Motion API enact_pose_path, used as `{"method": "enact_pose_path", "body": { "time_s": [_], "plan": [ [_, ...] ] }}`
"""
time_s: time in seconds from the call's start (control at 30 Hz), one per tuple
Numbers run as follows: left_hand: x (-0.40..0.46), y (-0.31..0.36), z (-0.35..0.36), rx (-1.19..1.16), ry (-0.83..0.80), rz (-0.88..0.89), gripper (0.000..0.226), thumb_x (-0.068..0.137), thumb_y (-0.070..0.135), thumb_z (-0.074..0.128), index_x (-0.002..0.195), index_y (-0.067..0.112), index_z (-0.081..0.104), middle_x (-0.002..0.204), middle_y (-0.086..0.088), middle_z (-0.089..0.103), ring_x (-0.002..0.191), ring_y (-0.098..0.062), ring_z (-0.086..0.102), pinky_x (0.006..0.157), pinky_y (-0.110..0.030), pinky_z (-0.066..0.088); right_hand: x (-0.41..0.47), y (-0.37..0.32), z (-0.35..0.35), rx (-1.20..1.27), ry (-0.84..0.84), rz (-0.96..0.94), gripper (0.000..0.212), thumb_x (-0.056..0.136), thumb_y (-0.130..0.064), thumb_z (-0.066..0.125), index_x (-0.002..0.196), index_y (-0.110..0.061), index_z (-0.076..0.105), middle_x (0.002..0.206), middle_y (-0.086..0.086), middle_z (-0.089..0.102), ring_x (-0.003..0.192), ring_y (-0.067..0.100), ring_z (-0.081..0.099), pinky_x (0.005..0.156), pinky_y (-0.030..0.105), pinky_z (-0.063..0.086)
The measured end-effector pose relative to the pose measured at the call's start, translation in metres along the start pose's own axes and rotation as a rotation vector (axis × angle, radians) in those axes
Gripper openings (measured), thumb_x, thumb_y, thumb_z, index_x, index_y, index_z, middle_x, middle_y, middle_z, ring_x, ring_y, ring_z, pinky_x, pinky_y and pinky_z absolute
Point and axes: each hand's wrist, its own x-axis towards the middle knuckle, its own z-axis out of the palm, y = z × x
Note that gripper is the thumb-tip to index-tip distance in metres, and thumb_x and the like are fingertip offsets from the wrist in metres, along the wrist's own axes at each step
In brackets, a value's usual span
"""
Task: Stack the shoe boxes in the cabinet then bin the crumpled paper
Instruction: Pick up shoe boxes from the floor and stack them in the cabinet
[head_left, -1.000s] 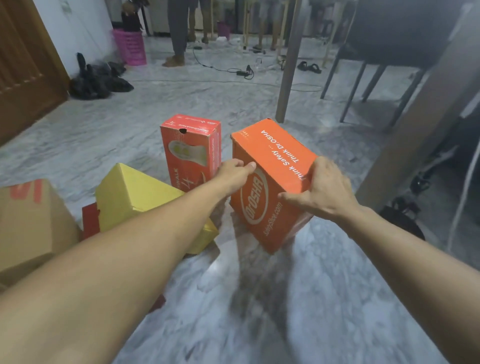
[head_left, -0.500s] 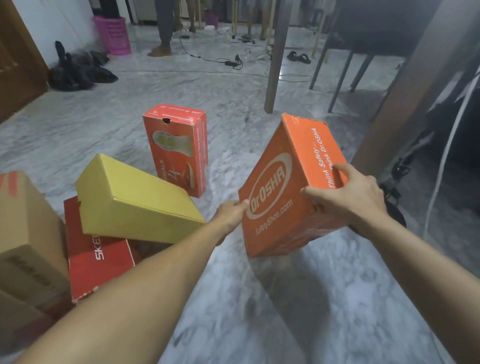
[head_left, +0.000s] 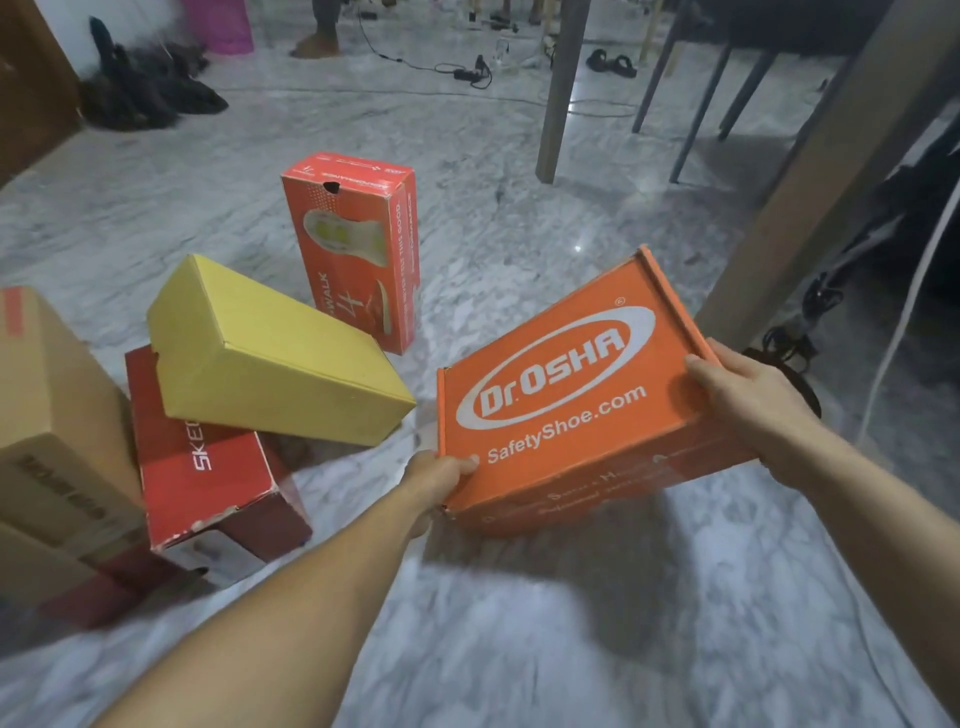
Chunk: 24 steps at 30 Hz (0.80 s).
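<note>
marble floor (head_left: 519, 649), pink bin (head_left: 218, 23), sandals (head_left: 610, 62)

An orange box (head_left: 566, 395) (white lettering), a yellow box (head_left: 270, 353), red boxes, and grey-veined marble floor (head_left: 519, 649).

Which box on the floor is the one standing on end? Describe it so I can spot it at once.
Start from the grey marble floor and the cluster of cardboard boxes at its left. Just beyond the tilted plain yellow cardboard box stands a tall red-orange shoe box, apart from the pile. It alone is upright on its short end, with a pale shoe-sole picture on its face.
</note>
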Motion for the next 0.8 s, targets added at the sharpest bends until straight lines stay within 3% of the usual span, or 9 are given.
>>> {"method": "enact_pose_path", "body": {
  "time_s": [0.07,0.2,0.3,0.37,0.5,0.6,0.67,0.73,0.8],
  "plan": [
    [-0.006,0.001,0.0,0.008,-0.022,0.025,0.052,0.08,0.028,0.077,0.125,0.016,0.056,0.112,0.001,0.069,0.094,-0.019,0.067,0.068,-0.031,0.054,-0.004,0.002,0.001,-0.032,-0.031,-0.059,0.046,0.087,-0.053,0.061,0.132,-0.044,0.053,0.118,-0.011,0.066,0.105,0.02,0.061,0.086,0.036,0.045],
    [-0.028,0.007,-0.005,0.025,-0.011,0.135,0.048,0.076,0.025,0.081,0.117,0.02,0.057,0.107,0.005,0.066,0.089,-0.011,0.062,0.064,-0.023,0.047,-0.012,-0.002,-0.006,-0.12,-0.085,-0.105,0.068,0.064,-0.052,0.084,0.124,-0.043,0.053,0.105,-0.017,0.067,0.1,0.017,0.065,0.093,0.042,0.051],
    [-0.045,0.011,-0.014,0.016,0.015,0.213,0.039,0.079,0.024,0.078,0.109,0.024,0.053,0.097,0.009,0.062,0.078,-0.003,0.055,0.058,-0.02,0.038,-0.017,-0.01,-0.013,-0.199,-0.082,-0.113,0.101,0.059,-0.053,0.087,0.146,-0.038,0.037,0.114,-0.015,0.056,0.111,0.019,0.058,0.099,0.04,0.047],
    [-0.055,0.014,-0.022,0.009,0.032,0.23,0.038,0.076,0.028,0.081,0.105,0.025,0.057,0.103,0.007,0.067,0.081,-0.009,0.061,0.061,-0.026,0.044,-0.022,-0.017,-0.019,-0.205,-0.079,-0.101,0.111,0.055,-0.058,0.087,0.149,-0.034,0.034,0.119,-0.012,0.055,0.114,0.019,0.056,0.1,0.04,0.048],
    [-0.08,0.021,-0.04,0.003,0.033,0.273,0.05,0.066,0.029,0.087,0.108,0.022,0.061,0.105,0.003,0.071,0.094,-0.018,0.067,0.076,-0.036,0.055,-0.041,-0.033,-0.034,-0.232,-0.114,-0.136,0.099,0.046,-0.066,0.086,0.134,-0.038,0.051,0.108,-0.014,0.066,0.098,0.016,0.065,0.084,0.036,0.056],
    [-0.105,0.029,-0.059,-0.022,0.045,0.326,0.053,0.062,0.022,0.09,0.108,0.018,0.063,0.104,0.0,0.072,0.094,-0.016,0.068,0.083,-0.031,0.056,-0.067,-0.06,-0.044,-0.192,-0.138,-0.212,0.067,0.055,-0.048,0.09,0.113,-0.045,0.056,0.09,-0.022,0.065,0.082,0.005,0.066,0.063,0.026,0.052],
    [-0.124,0.035,-0.074,-0.042,0.053,0.362,0.049,0.064,0.017,0.089,0.107,0.017,0.064,0.104,-0.001,0.073,0.089,-0.012,0.068,0.078,-0.022,0.055,-0.084,-0.079,-0.046,-0.117,-0.157,-0.267,0.059,0.059,-0.034,0.09,0.108,-0.041,0.057,0.084,-0.023,0.065,0.065,-0.007,0.063,0.052,0.013,0.047],
    [-0.144,0.04,-0.091,-0.036,0.069,0.398,0.048,0.062,0.018,0.09,0.103,0.019,0.064,0.105,-0.001,0.073,0.092,-0.013,0.068,0.082,-0.024,0.055,-0.096,-0.095,-0.047,-0.036,-0.188,-0.268,0.055,0.064,-0.017,0.089,0.108,-0.032,0.059,0.075,-0.02,0.067,0.049,-0.012,0.06,0.04,0.005,0.041],
    [-0.165,0.044,-0.106,-0.019,0.09,0.436,0.048,0.059,0.019,0.091,0.098,0.02,0.063,0.101,0.002,0.073,0.092,-0.011,0.068,0.08,-0.023,0.054,-0.106,-0.111,-0.049,0.003,-0.198,-0.276,0.056,0.063,-0.019,0.089,0.11,-0.028,0.059,0.076,-0.016,0.067,0.05,-0.014,0.059,0.042,0.005,0.043]
  ]
}}
